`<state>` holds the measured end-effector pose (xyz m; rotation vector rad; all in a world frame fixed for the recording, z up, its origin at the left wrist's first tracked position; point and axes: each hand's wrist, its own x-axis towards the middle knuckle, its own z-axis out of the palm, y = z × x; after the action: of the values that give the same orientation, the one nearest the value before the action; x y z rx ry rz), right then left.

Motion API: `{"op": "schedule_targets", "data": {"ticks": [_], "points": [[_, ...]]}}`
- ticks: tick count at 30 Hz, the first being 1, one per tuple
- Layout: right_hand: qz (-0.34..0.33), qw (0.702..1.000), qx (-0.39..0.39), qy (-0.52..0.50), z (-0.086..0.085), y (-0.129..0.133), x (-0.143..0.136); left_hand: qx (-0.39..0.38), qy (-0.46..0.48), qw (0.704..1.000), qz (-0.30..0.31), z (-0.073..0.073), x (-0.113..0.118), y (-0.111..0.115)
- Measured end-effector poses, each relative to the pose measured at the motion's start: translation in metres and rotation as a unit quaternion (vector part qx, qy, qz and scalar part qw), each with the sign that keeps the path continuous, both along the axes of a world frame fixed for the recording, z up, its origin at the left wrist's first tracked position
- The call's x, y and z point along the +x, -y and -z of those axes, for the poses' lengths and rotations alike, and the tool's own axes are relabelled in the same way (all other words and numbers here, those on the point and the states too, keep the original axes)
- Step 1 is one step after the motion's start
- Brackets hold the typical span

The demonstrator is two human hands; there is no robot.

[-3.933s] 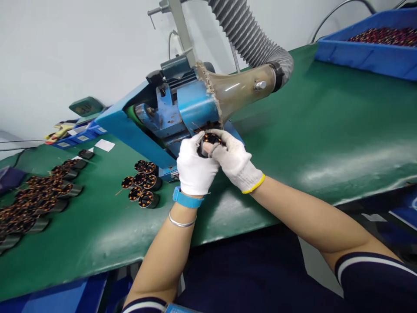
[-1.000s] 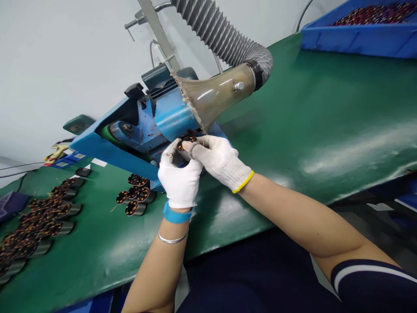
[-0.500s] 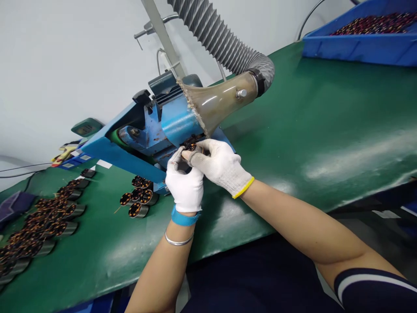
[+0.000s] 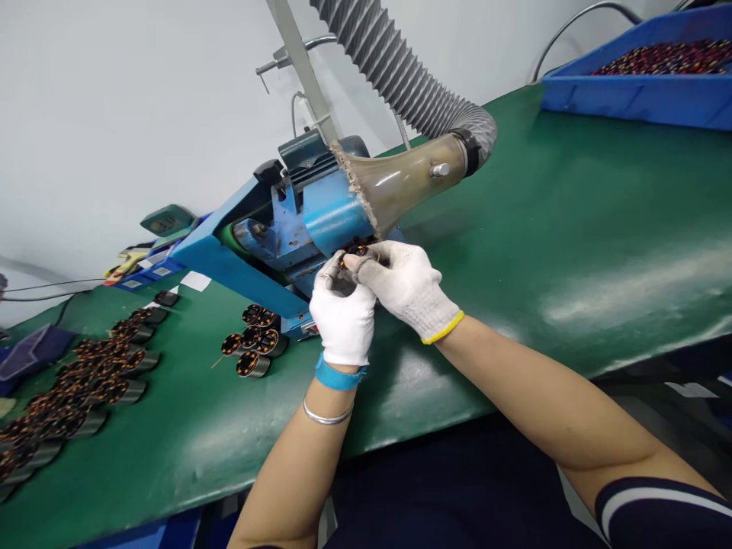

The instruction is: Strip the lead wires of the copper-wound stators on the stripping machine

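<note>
Between my gloved hands is a motor stator (image 4: 358, 251), a dark ring with copper-coloured windings, mostly covered by my fingers. My left hand (image 4: 343, 316) grips it from the left, fingers curled round its side. From the right, my right hand (image 4: 403, 286) closes on the same stator with thumb and fingers. Both hands are right at the front of a blue belt grinder (image 4: 337, 217), under its clear suction hood (image 4: 400, 179). Where the stator meets the machine is hidden. A small group of stators (image 4: 253, 364) stands on the table left of my left hand.
Many more stators (image 4: 85, 381) stand in rows on the green table (image 4: 549, 229) at left. A grey ribbed hose (image 4: 400, 69) rises from the hood. At back right is a blue bin (image 4: 634, 99) of small coloured parts. A purple tray (image 4: 34, 354) lies far left.
The whole view has shifted, so everything sits slightly further right and lower. Both hands keep the stator at the grinder with almost the same grip.
</note>
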<state>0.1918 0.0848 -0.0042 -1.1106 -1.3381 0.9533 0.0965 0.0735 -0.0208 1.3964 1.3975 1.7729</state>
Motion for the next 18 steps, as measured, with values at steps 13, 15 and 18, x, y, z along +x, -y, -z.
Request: {"op": "schedule_targets", "data": {"ticks": [13,15,18], "points": [[0.01,0.999,0.016,-0.04,0.008,0.009,-0.004,0.006,-0.043,0.999,0.018,0.009,-0.005,0.01],[0.013,0.998,0.054,-0.012,0.011,0.015,-0.006,0.01,-0.056,0.998,0.033,0.013,-0.015,0.018],[-0.025,0.987,0.144,0.065,0.015,0.023,-0.007,0.024,-0.089,0.995,0.027,0.019,-0.031,0.029]]}}
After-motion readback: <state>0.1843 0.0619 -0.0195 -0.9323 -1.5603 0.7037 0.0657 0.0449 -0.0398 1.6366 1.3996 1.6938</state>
